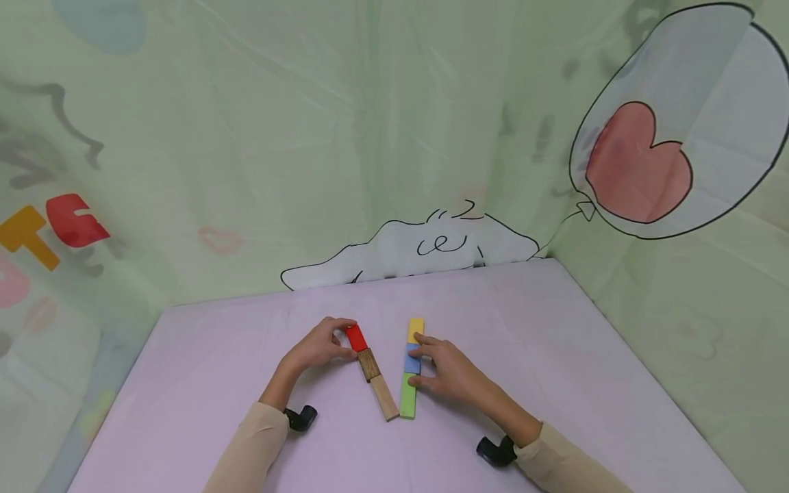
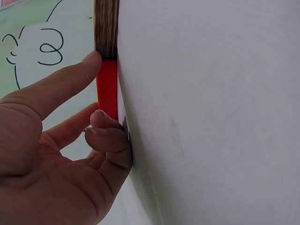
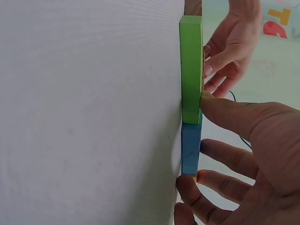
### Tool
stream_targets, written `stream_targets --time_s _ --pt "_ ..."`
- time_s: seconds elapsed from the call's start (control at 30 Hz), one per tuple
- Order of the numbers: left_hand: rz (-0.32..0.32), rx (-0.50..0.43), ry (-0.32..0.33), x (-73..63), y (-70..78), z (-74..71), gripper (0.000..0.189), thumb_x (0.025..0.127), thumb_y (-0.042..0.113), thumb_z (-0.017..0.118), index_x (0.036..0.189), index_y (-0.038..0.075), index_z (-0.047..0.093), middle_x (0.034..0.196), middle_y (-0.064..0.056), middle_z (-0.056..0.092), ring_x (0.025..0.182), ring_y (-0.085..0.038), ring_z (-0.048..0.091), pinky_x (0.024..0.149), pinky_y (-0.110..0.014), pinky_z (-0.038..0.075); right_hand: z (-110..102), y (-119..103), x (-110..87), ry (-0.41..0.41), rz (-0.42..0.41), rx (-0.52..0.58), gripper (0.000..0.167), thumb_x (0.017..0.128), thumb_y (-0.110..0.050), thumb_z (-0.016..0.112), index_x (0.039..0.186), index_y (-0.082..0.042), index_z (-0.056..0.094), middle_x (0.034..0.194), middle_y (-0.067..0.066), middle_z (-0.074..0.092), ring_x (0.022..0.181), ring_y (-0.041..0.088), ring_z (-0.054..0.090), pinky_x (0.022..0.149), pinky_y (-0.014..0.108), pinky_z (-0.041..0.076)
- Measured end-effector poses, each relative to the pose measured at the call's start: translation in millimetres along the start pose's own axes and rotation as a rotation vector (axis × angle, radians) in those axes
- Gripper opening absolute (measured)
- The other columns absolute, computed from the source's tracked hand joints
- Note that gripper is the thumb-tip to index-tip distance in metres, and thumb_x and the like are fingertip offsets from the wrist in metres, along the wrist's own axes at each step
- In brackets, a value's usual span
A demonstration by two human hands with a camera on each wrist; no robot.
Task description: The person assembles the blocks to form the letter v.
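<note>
A slanting row of wooden blocks lies on the table: a red block point(image 1: 356, 338) at the far end, a dark brown block point(image 1: 368, 365) in the middle, a pale wood block point(image 1: 385, 398) nearest. My left hand point(image 1: 323, 344) holds the red block between thumb and index finger, the thumb by its join with the brown one. Beside it runs a second row: a yellow block point(image 1: 416, 329), a blue block point(image 1: 412, 359) and a green block point(image 1: 408, 396). My right hand point(image 1: 453, 370) touches this row with extended fingers, its thumb point(image 3: 229, 112) against the green block.
Both rows lie on a pale lilac tabletop point(image 1: 530, 329), their near ends close together in a V shape. Behind it hangs a green printed backdrop point(image 1: 277, 137). A black wrist device point(image 1: 302, 418) sits by the left cuff, another black device point(image 1: 496, 452) by the right.
</note>
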State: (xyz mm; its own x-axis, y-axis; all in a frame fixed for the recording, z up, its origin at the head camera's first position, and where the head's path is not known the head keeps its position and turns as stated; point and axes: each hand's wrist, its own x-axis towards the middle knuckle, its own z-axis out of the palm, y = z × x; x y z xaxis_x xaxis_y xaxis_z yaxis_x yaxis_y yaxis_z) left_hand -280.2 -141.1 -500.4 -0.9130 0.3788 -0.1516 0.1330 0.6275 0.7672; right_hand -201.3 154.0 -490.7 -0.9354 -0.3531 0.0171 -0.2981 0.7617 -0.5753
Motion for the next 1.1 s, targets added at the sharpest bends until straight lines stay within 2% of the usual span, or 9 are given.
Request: stream_targets --time_s 0.57,1.1 --pt "-0.021 -0.005 0.037 -4.2 2.0 0.0 0.056 0.09 0.011 0.082 0.144 0.008 0.064 0.13 -0.016 0.059 0.083 -0.018 0.051 0.072 -0.03 0.043 0.1 -1.1 1.0 0.001 0.008 -0.005 0.05 0.087 -0.025 0.088 0.129 -0.002 0.074 0.16 0.019 0.053 0.15 0.042 0.049 0.121 0.055 0.042" --pt "-0.028 0.0 0.028 -4.3 2.5 2.5 0.058 0.09 0.013 0.083 0.145 0.008 0.064 0.131 -0.016 0.058 0.085 -0.018 0.049 0.073 -0.029 0.042 0.9 0.8 1.3 -0.001 0.002 -0.008 0.05 0.086 -0.025 0.089 0.128 -0.002 0.074 0.159 0.02 0.054 0.149 0.042 0.05 0.121 0.055 0.042"
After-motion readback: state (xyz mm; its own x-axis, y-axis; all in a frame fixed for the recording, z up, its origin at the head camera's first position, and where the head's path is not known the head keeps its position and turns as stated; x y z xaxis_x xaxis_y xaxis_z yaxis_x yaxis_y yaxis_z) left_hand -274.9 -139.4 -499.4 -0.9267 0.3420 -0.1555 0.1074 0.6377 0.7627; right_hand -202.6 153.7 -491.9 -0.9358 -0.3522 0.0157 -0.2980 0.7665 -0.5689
